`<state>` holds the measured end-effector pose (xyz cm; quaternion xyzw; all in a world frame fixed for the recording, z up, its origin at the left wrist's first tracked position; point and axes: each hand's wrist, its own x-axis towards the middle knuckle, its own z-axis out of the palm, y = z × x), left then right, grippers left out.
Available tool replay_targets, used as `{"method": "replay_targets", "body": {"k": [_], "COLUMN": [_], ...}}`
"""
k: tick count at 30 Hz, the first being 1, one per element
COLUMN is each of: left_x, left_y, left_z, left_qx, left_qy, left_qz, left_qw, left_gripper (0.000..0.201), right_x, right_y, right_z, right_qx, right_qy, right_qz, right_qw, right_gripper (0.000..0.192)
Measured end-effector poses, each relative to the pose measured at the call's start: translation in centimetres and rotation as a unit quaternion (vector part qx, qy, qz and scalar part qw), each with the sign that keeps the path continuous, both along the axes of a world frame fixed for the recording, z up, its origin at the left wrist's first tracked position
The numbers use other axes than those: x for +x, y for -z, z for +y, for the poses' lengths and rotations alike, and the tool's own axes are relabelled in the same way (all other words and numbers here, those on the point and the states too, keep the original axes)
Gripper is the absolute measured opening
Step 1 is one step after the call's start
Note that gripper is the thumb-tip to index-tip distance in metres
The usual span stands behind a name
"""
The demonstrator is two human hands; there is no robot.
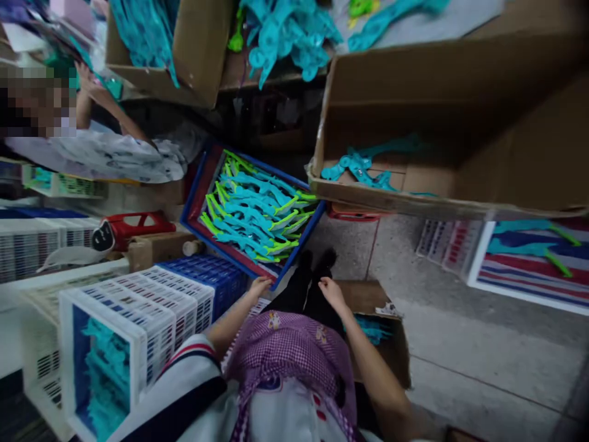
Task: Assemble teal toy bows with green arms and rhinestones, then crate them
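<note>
A blue crate point(196, 195) lies at an angle in front of me, lined with red cloth or sheet. Rows of turquoise plastic parts with lime-green ends point(257, 212) fill it. My left hand point(260, 286) is at the crate's near corner, fingers closed on its rim. Above my right thigh, my right hand point(332, 293) is loosely curled, and nothing shows in its fingers. Below that hand, an open cardboard box point(368, 294) on the floor holds some turquoise pieces point(373, 329).
A large cardboard box point(396, 80) with a few turquoise parts juts out at upper right. White stacked baskets point(142, 294) stand at my left. A red container point(138, 228) lies beyond them. Another person point(115, 153) works at upper left. A white crate point(473, 270) sits right.
</note>
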<state>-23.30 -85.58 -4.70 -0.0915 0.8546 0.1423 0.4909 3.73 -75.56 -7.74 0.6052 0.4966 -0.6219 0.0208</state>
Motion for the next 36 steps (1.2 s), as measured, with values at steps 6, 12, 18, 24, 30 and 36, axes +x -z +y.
{"method": "replay_targets", "body": {"k": [6,12,18,24,30,36], "left_x": [2.0,-0.7,-2.8,-2.6,-3.3,-4.8], "left_y": [10.9,21.2,23.8,24.2,22.6,17.8], "left_z": [4.5,7.3,6.6,8.7,7.1,4.7], "left_qx": [0.043,0.058,0.136,0.225,0.25,0.258], "left_qy": [-0.262,-0.392,-0.459,-0.514,-0.533,-0.546], "left_qz": [-0.07,-0.093,-0.078,-0.1,-0.09,-0.061], "left_qw": [0.962,0.914,0.875,0.822,0.803,0.794], "left_gripper": [0.035,0.035,0.013,0.029,0.022,0.012], "right_x": [-6.6,-21.5,-26.4,-25.8,-26.5,-25.8], "right_y": [3.5,10.3,16.6,18.6,19.4,16.2], "right_z": [7.4,13.7,14.9,14.8,15.2,14.5], "right_qx": [0.07,0.179,0.213,0.158,0.091,0.084], "right_qy": [-0.175,-0.305,-0.476,-0.545,-0.59,-0.614], "right_qz": [-0.007,0.055,-0.064,-0.072,-0.067,-0.023], "right_qw": [0.982,0.934,0.851,0.82,0.799,0.784], "right_gripper": [0.035,0.048,0.05,0.047,0.051,0.056]}}
